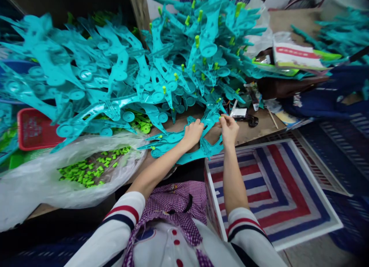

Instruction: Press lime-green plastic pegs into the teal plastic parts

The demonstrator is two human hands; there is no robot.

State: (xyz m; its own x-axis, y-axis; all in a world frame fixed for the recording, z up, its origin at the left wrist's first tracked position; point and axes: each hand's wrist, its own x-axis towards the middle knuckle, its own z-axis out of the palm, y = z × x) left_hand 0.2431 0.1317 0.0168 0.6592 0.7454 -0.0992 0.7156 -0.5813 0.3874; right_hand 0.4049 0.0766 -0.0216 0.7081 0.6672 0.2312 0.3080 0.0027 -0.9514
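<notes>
My left hand is closed, fingers curled over a turquoise plastic part at the table's front edge. The part has long, pointed arms, and small green pegs stick up from its left end. At its right side my right hand is pinched, with thumb and forefinger together. A yellow-green bit shows at those fingertips, apparently another small peg, mostly hidden. Left of my hands, an opened clear plastic bag holds many loose short green plastic pegs.
Behind my hands rises a tall heap of turquoise parts, some with green pegs. A red basket stands at left. At lower right is a white-rimmed crate lined with striped cloth. Small odds and ends, including a black item, lie at right.
</notes>
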